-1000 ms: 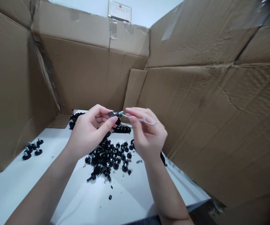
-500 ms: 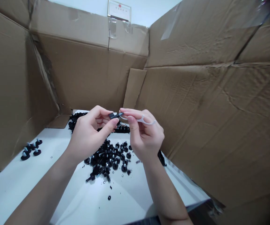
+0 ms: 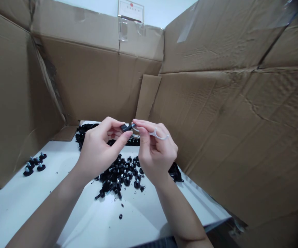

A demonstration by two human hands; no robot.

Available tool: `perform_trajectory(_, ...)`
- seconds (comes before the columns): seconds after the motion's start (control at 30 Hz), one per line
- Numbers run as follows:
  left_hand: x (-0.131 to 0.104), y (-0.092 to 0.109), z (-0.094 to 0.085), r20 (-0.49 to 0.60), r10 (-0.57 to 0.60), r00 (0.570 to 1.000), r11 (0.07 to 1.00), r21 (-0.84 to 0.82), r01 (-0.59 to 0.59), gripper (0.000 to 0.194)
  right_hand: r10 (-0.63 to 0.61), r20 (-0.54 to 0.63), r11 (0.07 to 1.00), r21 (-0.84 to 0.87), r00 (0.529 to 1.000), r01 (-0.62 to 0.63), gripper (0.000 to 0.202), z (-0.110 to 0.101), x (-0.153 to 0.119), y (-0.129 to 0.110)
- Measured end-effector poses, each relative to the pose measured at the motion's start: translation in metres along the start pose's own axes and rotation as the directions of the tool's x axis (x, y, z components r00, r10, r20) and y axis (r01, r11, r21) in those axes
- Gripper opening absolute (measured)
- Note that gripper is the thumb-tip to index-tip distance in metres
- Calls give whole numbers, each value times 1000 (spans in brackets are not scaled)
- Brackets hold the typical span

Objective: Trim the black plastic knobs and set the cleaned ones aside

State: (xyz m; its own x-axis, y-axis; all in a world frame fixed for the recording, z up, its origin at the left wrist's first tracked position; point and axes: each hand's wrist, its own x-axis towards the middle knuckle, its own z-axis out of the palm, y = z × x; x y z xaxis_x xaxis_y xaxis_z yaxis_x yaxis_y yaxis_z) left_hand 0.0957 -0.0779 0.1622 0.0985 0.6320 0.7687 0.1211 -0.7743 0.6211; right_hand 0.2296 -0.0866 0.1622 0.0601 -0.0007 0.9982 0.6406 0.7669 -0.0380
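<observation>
Between the thumb and fingers of my left hand (image 3: 101, 148) is a small black part with a dark shaft (image 3: 125, 128), its block-like end toward the left. The shaft points right, toward the fingertips of my right hand (image 3: 159, 151). That hand is closed around a slim white curved tool (image 3: 159, 133) with a forked, hook-like end; its working tip is hidden at the fingers. Both hands meet above a pile of black screw feet (image 3: 120, 172), many with silver threaded studs standing up.
Several black screw feet (image 3: 35, 163) stand apart on the white table (image 3: 86, 217) at the left. Black material (image 3: 84, 132) lies behind my hands, more (image 3: 176, 172) at the right. Small rings and scraps lie in front. Cardboard walls (image 3: 99, 79) enclose the back and sides.
My right hand has shifted slightly left and turned a little, with the white tool in it. The left hand keeps the black part in nearly the same place.
</observation>
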Motion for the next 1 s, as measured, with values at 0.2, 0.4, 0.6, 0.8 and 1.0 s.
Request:
perform_trajectory(0.2,-2,4,0,-11,29,1000,998,53,-29,16,32,-17,998,51,999,-31,20,0,0,0)
perform_trajectory(0.4,-3,7,2,11,94,996,985,142,-94,13,18,-15,999,45,1000,-17,18,2,0,1)
perform_trajectory(0.6,0,7,-3,48,132,990,974,181,-139,17,59,74,985,160,996,-70,26,-11,5,9)
perform_trajectory(0.8,1,6,-13,82,97,992,984,141,-108,19,-43,340,978,205,940,-29,17,-22,15,20)
perform_trajectory(1.0,4,3,-18,204,130,970,958,226,-176,24,-24,369,995,101,929,-14,9,-20,13,19)
